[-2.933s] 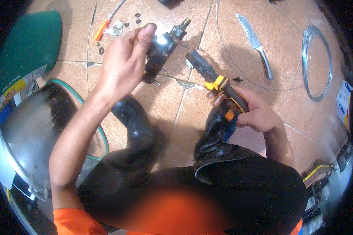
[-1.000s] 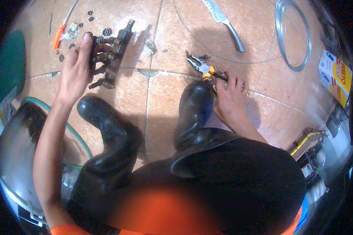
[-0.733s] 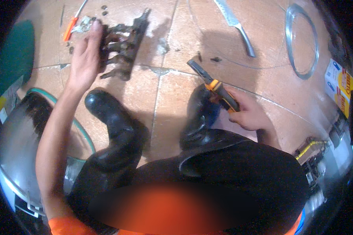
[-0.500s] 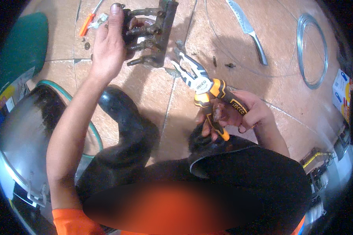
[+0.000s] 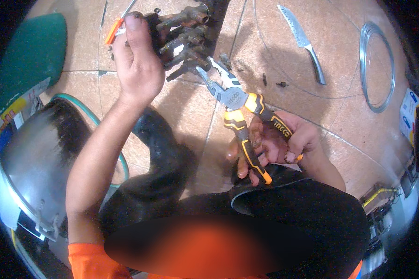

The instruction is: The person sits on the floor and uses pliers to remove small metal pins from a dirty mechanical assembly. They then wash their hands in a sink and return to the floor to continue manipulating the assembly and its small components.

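My left hand [image 5: 142, 69] grips a dark, greasy metal manifold [image 5: 191, 44] with several short pipe stubs along it. It is tilted above the tiled floor, and part of it lies hidden behind my fingers. In my right hand [image 5: 286, 139] are combination pliers [image 5: 233, 97] with yellow and black handles. Their handles are spread and the jaws stand apart. The jaw tips are at the manifold's lower end, close to a pipe stub; whether they touch it I cannot tell.
An orange-handled screwdriver [image 5: 113, 31] lies beyond my left hand. To the right are a knife [image 5: 307, 46], a coil of wire [image 5: 363, 69] and small dark fittings [image 5: 282, 84]. A large metal pot [image 5: 44, 144] stands at the left, near a green surface [image 5: 30, 58].
The manifold has tilted and come nearer to the pliers. The pliers' jaws have moved up to its lower end, and their handles have spread wider in my right hand.
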Demonstrator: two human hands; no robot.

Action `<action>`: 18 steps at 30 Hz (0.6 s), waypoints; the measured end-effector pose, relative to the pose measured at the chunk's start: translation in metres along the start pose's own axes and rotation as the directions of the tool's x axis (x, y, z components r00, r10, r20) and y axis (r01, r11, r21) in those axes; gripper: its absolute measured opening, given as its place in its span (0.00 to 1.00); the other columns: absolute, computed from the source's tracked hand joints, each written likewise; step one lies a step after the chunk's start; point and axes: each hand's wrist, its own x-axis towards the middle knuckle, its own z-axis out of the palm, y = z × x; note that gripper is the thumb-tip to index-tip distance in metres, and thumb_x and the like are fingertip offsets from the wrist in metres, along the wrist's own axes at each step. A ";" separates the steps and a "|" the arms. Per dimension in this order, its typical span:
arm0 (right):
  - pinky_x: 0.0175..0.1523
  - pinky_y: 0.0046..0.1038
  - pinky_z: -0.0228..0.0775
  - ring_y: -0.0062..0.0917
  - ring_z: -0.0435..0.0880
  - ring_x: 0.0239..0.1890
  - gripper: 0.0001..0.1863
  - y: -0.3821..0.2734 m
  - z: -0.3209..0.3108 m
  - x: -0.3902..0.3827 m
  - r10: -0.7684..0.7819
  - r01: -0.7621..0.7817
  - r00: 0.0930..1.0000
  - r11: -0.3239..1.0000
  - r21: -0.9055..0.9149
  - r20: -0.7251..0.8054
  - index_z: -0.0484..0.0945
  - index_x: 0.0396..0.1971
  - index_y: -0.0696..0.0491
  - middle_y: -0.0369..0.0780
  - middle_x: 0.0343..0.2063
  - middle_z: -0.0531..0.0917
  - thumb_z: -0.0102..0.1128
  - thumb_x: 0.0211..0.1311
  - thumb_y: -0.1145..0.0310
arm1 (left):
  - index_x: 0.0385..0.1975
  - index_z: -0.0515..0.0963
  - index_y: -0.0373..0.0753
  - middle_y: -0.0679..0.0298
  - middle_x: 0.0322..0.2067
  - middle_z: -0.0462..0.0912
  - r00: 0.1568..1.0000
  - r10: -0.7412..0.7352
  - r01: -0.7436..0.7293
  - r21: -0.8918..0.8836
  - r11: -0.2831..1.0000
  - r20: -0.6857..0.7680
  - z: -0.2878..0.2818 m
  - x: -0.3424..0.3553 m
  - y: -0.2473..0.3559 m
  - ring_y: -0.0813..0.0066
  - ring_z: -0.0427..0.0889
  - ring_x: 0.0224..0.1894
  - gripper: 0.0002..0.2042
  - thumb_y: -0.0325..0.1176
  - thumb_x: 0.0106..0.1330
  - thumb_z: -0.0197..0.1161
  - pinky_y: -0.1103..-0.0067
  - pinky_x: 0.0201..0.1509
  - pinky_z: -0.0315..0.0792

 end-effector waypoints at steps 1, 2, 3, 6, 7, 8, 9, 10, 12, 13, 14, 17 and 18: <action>0.49 0.52 0.73 0.59 0.72 0.52 0.41 -0.001 0.004 0.000 0.000 0.000 1.000 1.000 0.001 -0.016 0.63 0.53 0.62 0.66 0.56 0.64 0.55 0.25 0.84 | 0.28 0.76 0.35 0.71 0.18 0.72 1.000 0.006 -0.006 -0.011 1.000 0.003 -0.001 -0.001 0.000 0.86 0.69 0.23 0.28 0.50 0.75 0.35 0.85 0.26 0.63; 0.48 0.52 0.73 0.59 0.72 0.52 0.40 -0.002 0.007 0.000 -0.002 0.002 0.999 1.000 0.000 -0.035 0.63 0.53 0.63 0.66 0.55 0.64 0.55 0.25 0.84 | 0.29 0.77 0.34 0.70 0.19 0.74 1.000 0.013 -0.013 -0.027 1.000 0.007 0.000 -0.001 0.000 0.85 0.70 0.23 0.28 0.50 0.75 0.35 0.85 0.27 0.65; 0.47 0.51 0.74 0.58 0.73 0.51 0.40 -0.001 0.005 0.000 -0.002 0.002 1.000 1.000 0.012 -0.015 0.63 0.52 0.63 0.66 0.54 0.64 0.56 0.26 0.84 | 0.30 0.77 0.33 0.68 0.21 0.75 0.999 0.051 -0.051 -0.068 0.996 0.002 0.002 -0.001 0.000 0.84 0.72 0.24 0.28 0.50 0.75 0.35 0.85 0.28 0.66; 0.43 0.49 0.76 0.56 0.75 0.47 0.38 0.003 -0.003 0.000 -0.010 0.009 1.000 0.998 0.064 0.021 0.63 0.51 0.65 0.67 0.52 0.66 0.57 0.29 0.83 | 0.33 0.78 0.31 0.64 0.26 0.79 0.995 0.102 -0.102 -0.168 0.980 -0.006 0.005 0.000 0.001 0.81 0.76 0.27 0.28 0.50 0.75 0.36 0.84 0.33 0.70; 0.42 0.49 0.76 0.55 0.76 0.46 0.37 0.004 -0.004 -0.002 -0.017 0.015 1.000 0.996 0.091 0.015 0.63 0.51 0.65 0.67 0.51 0.66 0.58 0.29 0.83 | 0.33 0.78 0.30 0.62 0.28 0.80 0.997 0.078 -0.076 -0.186 0.980 0.004 0.004 -0.001 0.002 0.80 0.77 0.29 0.29 0.50 0.75 0.36 0.83 0.35 0.71; 0.42 0.48 0.77 0.54 0.77 0.44 0.37 0.005 -0.005 -0.002 -0.022 0.020 1.000 0.993 0.120 0.013 0.63 0.51 0.65 0.67 0.51 0.67 0.58 0.30 0.83 | 0.34 0.78 0.30 0.61 0.29 0.81 0.998 0.055 -0.051 -0.200 0.979 0.013 0.002 -0.002 0.003 0.79 0.78 0.30 0.29 0.50 0.75 0.36 0.83 0.36 0.72; 0.40 0.46 0.77 0.53 0.78 0.43 0.36 0.006 -0.005 -0.002 -0.028 0.028 1.000 0.993 0.111 -0.001 0.64 0.50 0.65 0.67 0.50 0.68 0.59 0.30 0.82 | 0.38 0.76 0.31 0.60 0.32 0.80 0.998 0.041 -0.033 -0.173 0.984 0.043 0.002 -0.002 0.005 0.76 0.78 0.32 0.30 0.55 0.72 0.35 0.81 0.37 0.73; 0.38 0.45 0.78 0.51 0.78 0.42 0.36 0.006 -0.005 -0.003 -0.034 0.035 0.999 0.994 0.102 -0.015 0.64 0.49 0.65 0.66 0.48 0.69 0.60 0.30 0.82 | 0.42 0.74 0.33 0.60 0.34 0.80 0.997 0.027 -0.017 -0.145 0.989 0.071 0.002 -0.003 0.007 0.73 0.79 0.34 0.32 0.60 0.70 0.35 0.79 0.38 0.74; 0.35 0.41 0.77 0.46 0.79 0.40 0.35 0.004 -0.009 -0.010 -0.022 0.025 0.996 0.999 0.032 -0.086 0.66 0.48 0.64 0.64 0.46 0.72 0.61 0.30 0.81 | 0.46 0.71 0.35 0.59 0.36 0.79 0.995 0.015 -0.005 -0.104 0.995 0.095 0.002 -0.003 0.010 0.71 0.79 0.35 0.35 0.65 0.68 0.35 0.77 0.39 0.76; 0.33 0.39 0.76 0.42 0.80 0.39 0.34 0.000 -0.021 -0.023 -0.003 -0.001 0.990 1.000 -0.025 -0.142 0.66 0.48 0.63 0.62 0.44 0.73 0.62 0.30 0.80 | 0.46 0.71 0.35 0.59 0.36 0.79 0.996 0.017 -0.010 -0.087 0.996 0.088 0.001 -0.002 0.010 0.71 0.80 0.35 0.35 0.65 0.68 0.35 0.77 0.39 0.76; 0.32 0.37 0.75 0.39 0.80 0.38 0.34 -0.001 -0.019 -0.024 0.002 -0.011 0.985 0.999 -0.047 -0.174 0.67 0.47 0.63 0.59 0.43 0.75 0.63 0.30 0.80 | 0.46 0.71 0.35 0.59 0.36 0.79 0.996 0.020 -0.014 -0.065 0.998 0.084 0.001 -0.003 0.010 0.71 0.80 0.35 0.35 0.65 0.68 0.35 0.77 0.38 0.76; 0.32 0.31 0.72 0.29 0.79 0.36 0.32 -0.001 0.012 -0.010 0.002 -0.037 0.967 0.990 -0.133 -0.256 0.69 0.46 0.61 0.51 0.40 0.78 0.64 0.31 0.78 | 0.34 0.78 0.31 0.64 0.28 0.81 0.996 0.080 -0.074 -0.132 0.988 0.041 0.005 -0.001 0.011 0.81 0.76 0.29 0.27 0.48 0.75 0.36 0.84 0.35 0.71; 0.33 0.29 0.71 0.27 0.79 0.35 0.30 -0.002 0.018 -0.009 -0.010 -0.053 0.956 0.977 -0.204 -0.293 0.69 0.45 0.60 0.49 0.39 0.79 0.64 0.33 0.78 | 0.34 0.79 0.31 0.65 0.27 0.80 0.993 0.089 -0.084 -0.076 0.994 0.072 0.003 0.002 0.008 0.82 0.76 0.28 0.27 0.47 0.75 0.37 0.83 0.33 0.70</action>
